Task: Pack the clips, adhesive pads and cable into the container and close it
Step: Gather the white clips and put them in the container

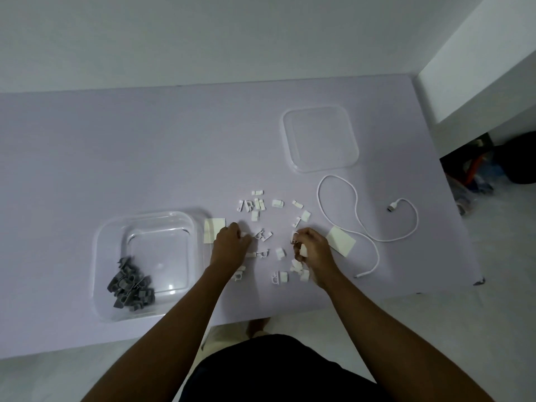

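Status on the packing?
Right hand holds white clips; left hand among them, grip unclear. Grey clips in container. Cable, pads, lid on table.

Pale lilac table (116, 155) all across, plain, no pattern. Lower left, a clear container (100, 256), and the clips in it are dark grey clips (130, 288). Centre frame, white clips (255, 204). Two cream pads (214, 227), plain. White cable (396, 203) at right, plug tip dark. Upper right, the lid (320, 139), clear too. Black shorts (275, 372) at the bottom edge.

grey clips (132, 288) in open container (188, 227) | white clips (256, 204) scattered (beside it) | cable (368, 236) loose, uncoiled | lid (320, 139) off
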Demonstrator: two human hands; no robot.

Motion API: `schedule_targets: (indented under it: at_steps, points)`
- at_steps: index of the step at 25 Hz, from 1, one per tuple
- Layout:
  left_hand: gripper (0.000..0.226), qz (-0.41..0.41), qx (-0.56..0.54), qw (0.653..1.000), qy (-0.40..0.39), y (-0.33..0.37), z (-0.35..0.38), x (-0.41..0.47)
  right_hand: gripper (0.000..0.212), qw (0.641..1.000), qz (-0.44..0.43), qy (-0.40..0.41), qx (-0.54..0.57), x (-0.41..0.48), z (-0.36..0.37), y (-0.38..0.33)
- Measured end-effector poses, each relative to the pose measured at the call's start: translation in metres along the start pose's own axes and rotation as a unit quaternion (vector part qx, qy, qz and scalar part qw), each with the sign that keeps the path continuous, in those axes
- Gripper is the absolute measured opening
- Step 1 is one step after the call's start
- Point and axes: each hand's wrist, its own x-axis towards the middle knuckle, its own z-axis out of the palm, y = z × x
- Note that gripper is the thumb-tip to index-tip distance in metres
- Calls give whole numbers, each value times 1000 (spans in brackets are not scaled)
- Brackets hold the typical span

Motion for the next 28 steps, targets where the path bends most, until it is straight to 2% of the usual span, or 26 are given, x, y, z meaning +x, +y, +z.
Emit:
schedule_targets:
  at_steps: [2, 5, 7, 9, 11, 12, 14, 19, 25, 27, 28]
  points:
    - [24, -35, -34, 999, 12, 4, -4, 4, 21, 986, 41, -52, 153, -7, -1, -11]
    - [19, -38, -64, 997, -21, 10, -8, 11, 16, 975, 46, -92, 198, -11, -5, -14]
    - [16, -15, -70, 996, -45, 11, -9, 14, 17, 987, 32, -74, 136, -7, -5, -9]
    - [16, 25, -60, 996, -65, 11, -9, 16, 31, 998, -26, -32, -43, 0, -5, 0]
    - [27, 79, -27, 992, -95, 9, -7, 17, 43, 958, -111, -12, -262, 5, -5, 12]
    - [32, 106, 0, 988, -113, 7, -5, 17, 40, 927, -134, -13, -350, 6, -4, 17]
    - [33, 143, 55, 979, -137, 5, -1, 17, 29, 890, -138, -17, -434, 4, 0, 23]
    - [31, 180, 136, 962, -155, 6, 10, 15, 20, 866, -139, 8, -481, 5, 13, 23]
    - [30, 163, 146, 966, -135, 14, 23, 8, 21, 820, -156, -1, -550, 8, 20, 26]
    - [29, 141, 141, 970, -140, 15, 22, 9, 19, 830, -148, 1, -537, 7, 21, 29]
    - [29, 119, 110, 976, -147, 16, 19, 10, 17, 854, -136, 6, -501, 7, 20, 28]
